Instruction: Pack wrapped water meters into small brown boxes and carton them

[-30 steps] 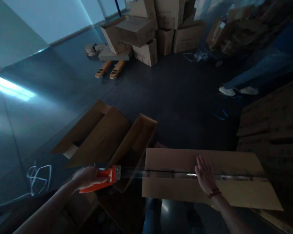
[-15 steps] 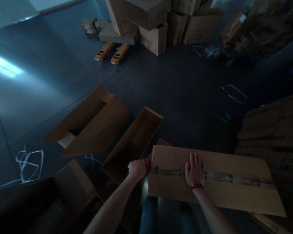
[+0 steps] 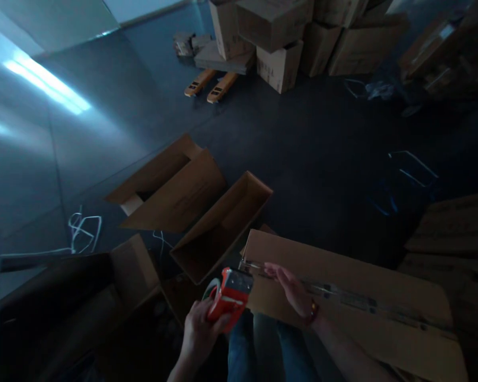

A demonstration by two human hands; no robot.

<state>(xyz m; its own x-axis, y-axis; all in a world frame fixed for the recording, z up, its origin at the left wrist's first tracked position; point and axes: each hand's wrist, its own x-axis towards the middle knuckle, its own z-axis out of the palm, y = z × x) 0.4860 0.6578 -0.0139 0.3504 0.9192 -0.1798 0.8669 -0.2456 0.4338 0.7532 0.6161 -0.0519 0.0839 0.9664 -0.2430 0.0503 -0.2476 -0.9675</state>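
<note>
Red tape dispenser (image 3: 230, 295) in left hand (image 3: 199, 334); right hand (image 3: 292, 289) on carton (image 3: 354, 276).

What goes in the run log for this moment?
left hand: grips red tape dispenser | right hand: on taped seam | flat brown cardboard box: across lap

We see a dim, blue-tinted scene. The only strong light is a bright glare streak (image 3: 48, 85) reflected on the glossy floor (image 3: 310, 154), far left of the red tape dispenser (image 3: 229, 294). Around the dispenser, shadow swallows detail; below and left of it things go nearly black. Edges look soft, and lines bend toward the corners, wide-lens style.
</note>
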